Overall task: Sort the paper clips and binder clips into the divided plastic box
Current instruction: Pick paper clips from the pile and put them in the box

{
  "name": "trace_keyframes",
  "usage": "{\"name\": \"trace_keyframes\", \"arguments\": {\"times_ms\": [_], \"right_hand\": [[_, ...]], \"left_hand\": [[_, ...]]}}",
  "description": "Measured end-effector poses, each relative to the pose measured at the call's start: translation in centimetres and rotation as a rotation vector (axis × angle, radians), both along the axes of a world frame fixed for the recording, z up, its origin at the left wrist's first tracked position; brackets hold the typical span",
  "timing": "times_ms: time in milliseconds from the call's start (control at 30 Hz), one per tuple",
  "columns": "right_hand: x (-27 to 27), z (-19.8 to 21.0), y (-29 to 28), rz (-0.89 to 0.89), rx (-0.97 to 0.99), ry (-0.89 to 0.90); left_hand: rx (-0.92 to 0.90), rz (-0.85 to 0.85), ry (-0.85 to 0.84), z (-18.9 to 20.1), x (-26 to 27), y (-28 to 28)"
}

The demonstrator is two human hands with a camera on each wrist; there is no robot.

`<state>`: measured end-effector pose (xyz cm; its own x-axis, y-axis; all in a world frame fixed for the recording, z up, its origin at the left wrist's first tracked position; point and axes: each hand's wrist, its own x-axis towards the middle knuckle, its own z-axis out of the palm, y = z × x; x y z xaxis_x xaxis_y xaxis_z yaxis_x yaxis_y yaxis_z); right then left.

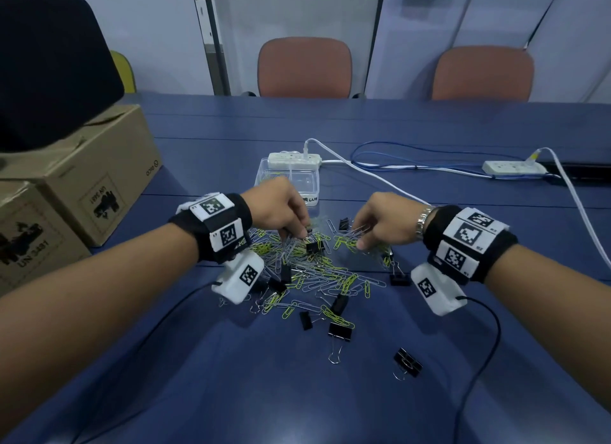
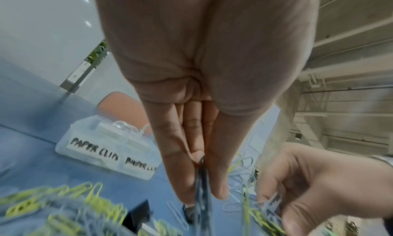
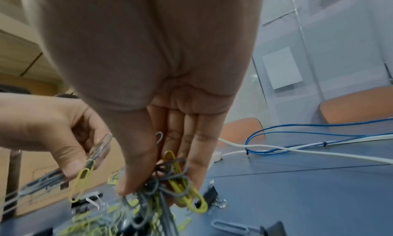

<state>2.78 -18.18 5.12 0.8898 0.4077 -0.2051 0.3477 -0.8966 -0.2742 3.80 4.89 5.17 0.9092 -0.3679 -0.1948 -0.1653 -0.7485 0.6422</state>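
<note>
A heap of grey and yellow paper clips [image 1: 317, 275] lies mid-table, with several black binder clips [image 1: 340, 332] scattered in and around it. Behind the heap stands the clear divided box [image 1: 261, 175], its front wall labelled "PAPER CLIPS" [image 2: 85, 154]. My left hand [image 1: 299, 233] reaches down into the heap's far left part and pinches a bundle of grey paper clips [image 2: 202, 204] between thumb and fingers. My right hand [image 1: 360, 238] is at the heap's far right and pinches a bunch of grey and yellow paper clips [image 3: 170, 184].
A white power strip [image 1: 294, 158] lies right behind the box, and a second strip [image 1: 514, 167] at the far right. Blue cable [image 1: 396, 161] and white cable run between them. Cardboard boxes [image 1: 82, 179] stand left; two chairs [image 1: 304, 66] face the table.
</note>
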Motion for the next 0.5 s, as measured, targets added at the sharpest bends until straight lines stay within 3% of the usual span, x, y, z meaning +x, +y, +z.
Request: {"name": "trace_keyframes", "arguments": {"times_ms": [200,500], "right_hand": [[1.4,2.4,0.1,-0.042,0.265,0.039],[6.2,5.8,3.2,-0.205,0.590,0.111]], "left_hand": [[-0.104,0.133,-0.075,2.5,2.8,1.7],[-0.039,0.408,-0.227,4.9,10.1,4.0]]}}
